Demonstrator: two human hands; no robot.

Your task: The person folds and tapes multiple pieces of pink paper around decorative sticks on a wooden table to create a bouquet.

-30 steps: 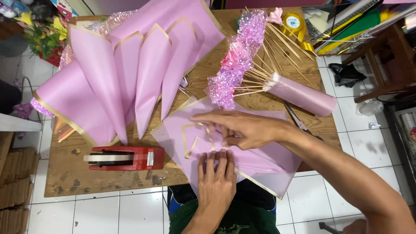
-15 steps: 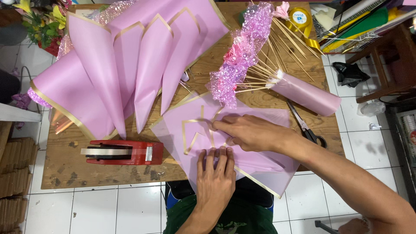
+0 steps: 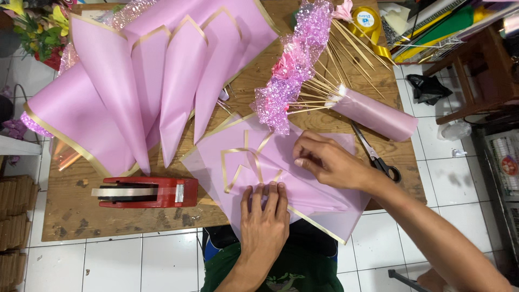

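Your left hand (image 3: 264,216) lies flat, fingers together and stretched forward, pressing down on the sheet of lilac wrapping paper with a thin gold border (image 3: 281,173) that sits at the near edge of the wooden worktable (image 3: 81,216), partly overhanging toward you. Your right hand (image 3: 324,159) comes in from the right with fingers curled narrow, pinching a fold of the same sheet just beyond your left fingertips. The paper looks thin and slippery, so if the flat hand eases off while the other pulls, the sheet could slide and the gold-edged pleats already creased into it could open or go crooked. A hard tug at the pinch may also tear or wrinkle it. The overhanging corner could droop and drag the sheet off the table. Just beyond your right hand lies a bunch of pink glittery mesh puffs on thin wooden skewers (image 3: 297,75); a wide sweep of the wrist could knock it. The black-handled scissors (image 3: 378,157) lie just beside your right wrist, and the red tape dispenser (image 3: 146,192) sits near your left, well clear of the paper.
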